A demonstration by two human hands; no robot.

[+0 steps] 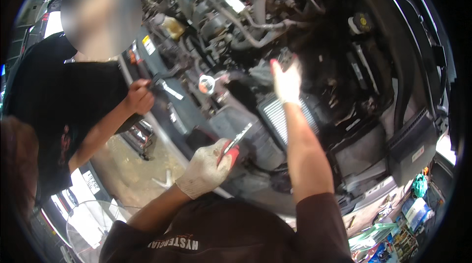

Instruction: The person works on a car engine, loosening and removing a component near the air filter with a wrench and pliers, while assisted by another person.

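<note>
My left hand [206, 168], in a white work glove with a red palm, is closed around a slim silver metal hand tool [240, 136]. Its exact kind does not show. The tool points up and right, over the near side of the engine bay. My right hand [287, 82], gloved the same way and washed out by glare, reaches deep into the bay. Its thumb and fingertips are apart beside a grey part [261, 72]; contact cannot be made out. Below that hand lies a pleated white air filter [279, 121] in a dark frame, partly covered by my right forearm.
Across the fender on the left stands another person in black, whose hand [140, 96] grips a dark-handled tool. A grey plastic reservoir [253, 132] sits beside the filter. Hoses and the engine [211, 22] fill the far side. A wire-guarded fan [93, 226] stands lower left.
</note>
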